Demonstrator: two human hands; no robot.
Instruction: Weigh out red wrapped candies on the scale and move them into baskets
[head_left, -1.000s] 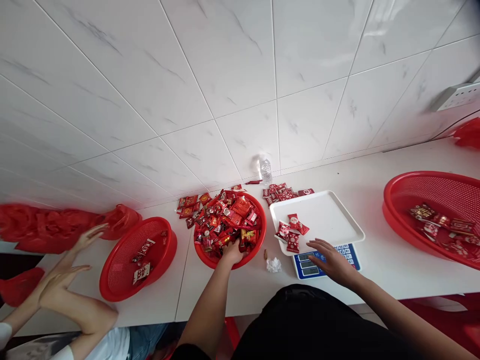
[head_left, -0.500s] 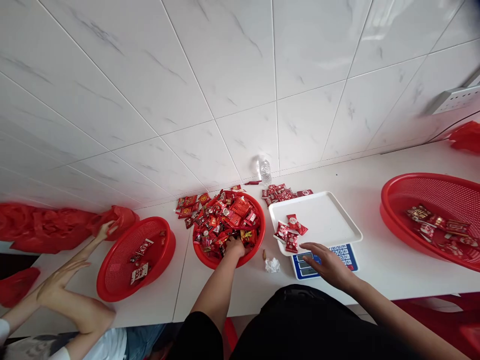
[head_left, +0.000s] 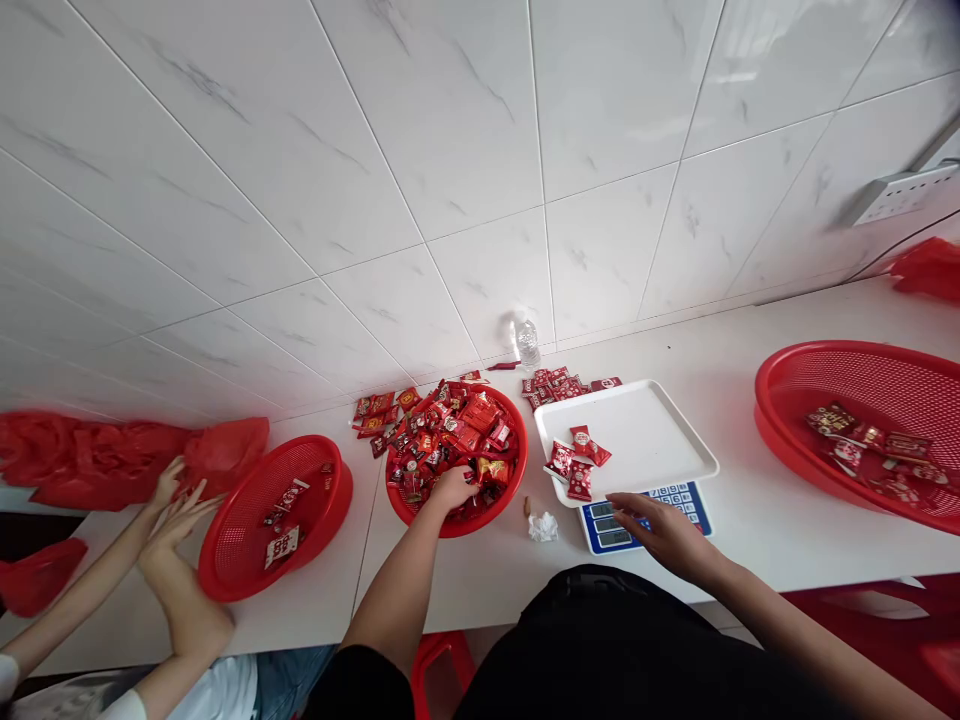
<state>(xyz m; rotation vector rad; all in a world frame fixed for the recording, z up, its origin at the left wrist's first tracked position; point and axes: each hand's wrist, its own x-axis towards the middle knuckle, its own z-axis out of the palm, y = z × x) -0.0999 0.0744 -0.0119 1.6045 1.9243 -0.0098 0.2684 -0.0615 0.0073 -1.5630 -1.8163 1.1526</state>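
In the head view, my left hand [head_left: 453,488] is down on the heap of wrapped candies [head_left: 450,430] in the middle red basket [head_left: 522,420]. Its fingertips are too small and blended with the wrappers to show whether they grip one. Over the keypad of the blue-and-white scale [head_left: 616,540] hovers my right hand [head_left: 667,530], fingers stretched out and holding nothing. The scale carries a white tray [head_left: 645,430], with several red candy packets [head_left: 579,480] at its left end.
Candies [head_left: 555,384] lie behind the tray, near a clear bottle [head_left: 527,345]. Crumpled tissue [head_left: 543,527] sits left of the scale. A right basket [head_left: 780,440] and a left basket [head_left: 337,500] hold a few candies. A co-worker's hands [head_left: 176,510] are by red bags [head_left: 225,455].
My left hand has shifted slightly left and up from deeper among the candies. My right hand stays over the scale. The co-worker's hands have come together by the red bags.
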